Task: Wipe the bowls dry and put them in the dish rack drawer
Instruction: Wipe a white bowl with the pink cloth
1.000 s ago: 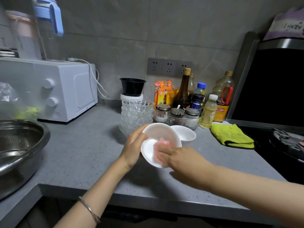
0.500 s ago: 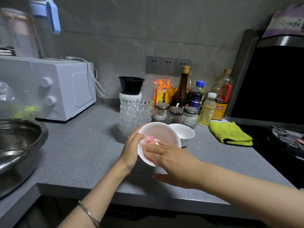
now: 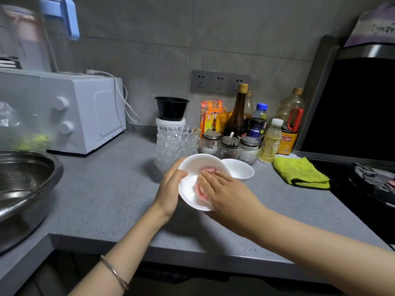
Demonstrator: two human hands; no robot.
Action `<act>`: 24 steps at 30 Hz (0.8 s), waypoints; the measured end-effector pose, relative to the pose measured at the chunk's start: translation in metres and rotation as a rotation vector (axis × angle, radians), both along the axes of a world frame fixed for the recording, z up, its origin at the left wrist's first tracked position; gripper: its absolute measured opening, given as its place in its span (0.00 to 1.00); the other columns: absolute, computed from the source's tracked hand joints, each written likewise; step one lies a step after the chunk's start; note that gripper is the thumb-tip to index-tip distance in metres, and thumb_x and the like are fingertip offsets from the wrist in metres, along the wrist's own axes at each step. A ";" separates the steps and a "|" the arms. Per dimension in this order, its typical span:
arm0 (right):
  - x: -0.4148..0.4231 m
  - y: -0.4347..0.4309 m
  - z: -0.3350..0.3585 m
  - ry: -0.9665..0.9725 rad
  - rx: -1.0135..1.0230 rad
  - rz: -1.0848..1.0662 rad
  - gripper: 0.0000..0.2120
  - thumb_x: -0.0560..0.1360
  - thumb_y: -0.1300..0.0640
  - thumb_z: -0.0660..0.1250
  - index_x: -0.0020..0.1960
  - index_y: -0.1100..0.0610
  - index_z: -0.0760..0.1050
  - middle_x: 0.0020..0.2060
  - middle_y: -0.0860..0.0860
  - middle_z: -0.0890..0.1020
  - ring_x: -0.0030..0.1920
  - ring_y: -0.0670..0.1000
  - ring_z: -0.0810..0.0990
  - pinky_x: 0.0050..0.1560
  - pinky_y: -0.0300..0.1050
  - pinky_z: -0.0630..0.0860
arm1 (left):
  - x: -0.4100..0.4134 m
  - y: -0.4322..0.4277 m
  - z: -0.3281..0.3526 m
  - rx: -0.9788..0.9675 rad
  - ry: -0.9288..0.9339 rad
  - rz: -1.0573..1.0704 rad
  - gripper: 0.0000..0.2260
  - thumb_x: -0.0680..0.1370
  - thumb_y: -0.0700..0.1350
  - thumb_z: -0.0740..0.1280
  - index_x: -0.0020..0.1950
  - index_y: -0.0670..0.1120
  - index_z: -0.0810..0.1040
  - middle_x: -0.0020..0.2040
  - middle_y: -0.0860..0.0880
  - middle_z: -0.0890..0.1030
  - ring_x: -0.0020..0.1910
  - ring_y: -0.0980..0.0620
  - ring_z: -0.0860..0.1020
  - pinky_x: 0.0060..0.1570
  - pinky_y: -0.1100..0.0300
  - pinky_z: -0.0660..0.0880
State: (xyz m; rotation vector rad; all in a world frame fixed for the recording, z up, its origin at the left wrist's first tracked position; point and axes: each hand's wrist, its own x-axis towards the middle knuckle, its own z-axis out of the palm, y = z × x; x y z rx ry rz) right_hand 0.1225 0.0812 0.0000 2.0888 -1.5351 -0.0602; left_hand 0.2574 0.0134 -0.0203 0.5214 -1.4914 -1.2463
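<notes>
- The left hand [image 3: 171,189] grips the white bowl [image 3: 192,167] at its rim, thumb curled over the edge, and holds it tilted above the counter [image 3: 106,189], clear of the surface
- The right hand [image 3: 226,193] lays fairly straight fingers on a pink cloth [image 3: 201,192] and presses it against the inside of that bowl; its thumb is hidden
- The step in hand looks like drying the first bowl's inside; whether its outside is dry cannot be told
- A second white bowl [image 3: 238,168] sits on the counter just behind the held one, and a stack of glass bowls [image 3: 178,144] stands beside it near the wall, all apparently waiting their turn
- No dish rack drawer shows in this view, so no bowl can be seen put away; by my reading the task is in its early part, with most of the wiping and all of the stowing left to do
</notes>
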 end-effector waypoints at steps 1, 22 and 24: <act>0.005 0.003 0.001 0.019 -0.009 -0.041 0.24 0.62 0.46 0.76 0.53 0.59 0.82 0.48 0.55 0.84 0.47 0.53 0.84 0.49 0.44 0.79 | 0.000 0.000 0.000 0.001 0.004 0.007 0.13 0.71 0.43 0.56 0.50 0.52 0.77 0.41 0.61 0.83 0.42 0.66 0.78 0.43 0.73 0.72; -0.022 0.010 0.061 -1.715 0.643 0.115 0.16 0.63 0.56 0.72 0.51 0.52 0.77 0.43 0.49 0.84 0.44 0.48 0.83 0.39 0.40 0.78 | 0.014 -0.006 0.005 0.280 -0.016 -0.341 0.44 0.56 0.71 0.73 0.64 0.46 0.75 0.58 0.44 0.82 0.57 0.46 0.80 0.52 0.56 0.77; -0.027 0.008 0.058 -1.807 0.607 0.106 0.17 0.65 0.58 0.71 0.53 0.53 0.76 0.45 0.50 0.84 0.46 0.50 0.82 0.44 0.43 0.79 | 0.011 -0.002 0.007 0.324 0.036 -0.317 0.41 0.55 0.69 0.75 0.60 0.45 0.78 0.54 0.43 0.83 0.53 0.46 0.82 0.49 0.57 0.79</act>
